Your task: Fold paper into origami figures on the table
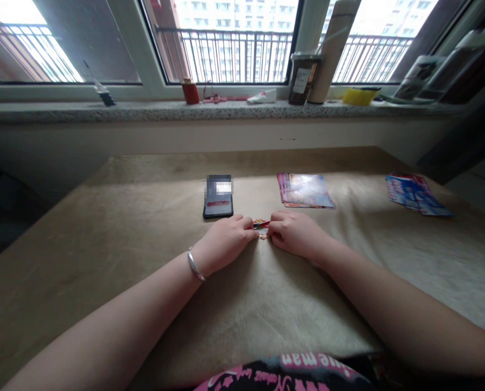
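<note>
Small folded paper [261, 225], red and multicoloured print, mostly hidden, exact shape unclear. Lies low on table [104, 228], pinched at 9 o'clock by left hand [225, 239], 3 o'clock by right hand [295, 234].

Daylight floods in through the windows [234, 49] far beyond the left grip [226, 241] and right grip [296, 234], burning to white glare at the top corners. The table [104, 228] is dim, palest right of the grips, with soft shadow under both forearms. Edges bow and stretch. The phone [218, 196] screen just beyond the left grip is pixelated.
</note>
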`<state>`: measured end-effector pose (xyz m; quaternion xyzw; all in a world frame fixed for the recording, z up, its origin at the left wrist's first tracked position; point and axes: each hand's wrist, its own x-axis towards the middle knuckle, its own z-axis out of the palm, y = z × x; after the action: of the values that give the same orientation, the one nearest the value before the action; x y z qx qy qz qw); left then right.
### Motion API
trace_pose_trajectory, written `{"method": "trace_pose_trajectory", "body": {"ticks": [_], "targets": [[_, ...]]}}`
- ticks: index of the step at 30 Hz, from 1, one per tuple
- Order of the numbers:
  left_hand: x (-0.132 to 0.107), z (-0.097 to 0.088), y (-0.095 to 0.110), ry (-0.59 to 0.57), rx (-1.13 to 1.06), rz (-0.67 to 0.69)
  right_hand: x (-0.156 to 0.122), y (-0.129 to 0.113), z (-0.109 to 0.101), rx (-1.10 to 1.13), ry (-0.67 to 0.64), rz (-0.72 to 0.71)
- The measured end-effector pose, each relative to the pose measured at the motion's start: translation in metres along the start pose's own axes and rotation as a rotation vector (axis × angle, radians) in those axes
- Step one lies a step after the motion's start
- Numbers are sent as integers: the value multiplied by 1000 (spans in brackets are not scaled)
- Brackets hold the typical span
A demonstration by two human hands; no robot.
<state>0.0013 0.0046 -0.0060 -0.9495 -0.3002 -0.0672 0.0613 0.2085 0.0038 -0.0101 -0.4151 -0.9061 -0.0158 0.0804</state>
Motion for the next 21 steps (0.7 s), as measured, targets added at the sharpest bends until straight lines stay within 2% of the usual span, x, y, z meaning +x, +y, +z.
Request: {"method": "trace_pose_trajectory", "body": {"ticks": [11,21], "targets": [[-1,-5,-2,-13,-22,24,-1,2,-6,4,-53,19],[-3,-9,-6,-75,-36,23,-3,4,-9,-22,-81,44]]}}
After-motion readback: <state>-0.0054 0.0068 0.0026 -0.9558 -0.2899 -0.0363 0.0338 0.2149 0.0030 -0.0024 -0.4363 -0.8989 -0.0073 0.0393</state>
